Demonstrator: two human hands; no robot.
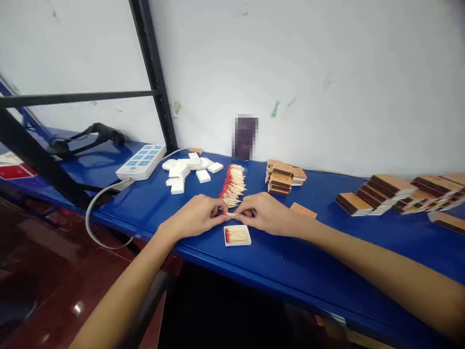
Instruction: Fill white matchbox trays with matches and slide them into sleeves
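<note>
Both my hands meet over the blue table (298, 257), pinching a small bunch of matches (231, 214) between them. My left hand (198, 215) grips the bunch from the left with curled fingers. My right hand (264, 212) grips it from the right. Just below the hands lies an open white matchbox tray (237, 235) with red-tipped matches in it. A loose pile of red-tipped matches (232, 184) lies just beyond my fingers.
Several empty white trays (187, 170) lie at the back left beside a white power strip (141, 162) with a grey cable. Brown matchbox sleeves (285, 177) are stacked behind my right hand, one lies flat (303, 210), and more rows (395, 194) lie far right.
</note>
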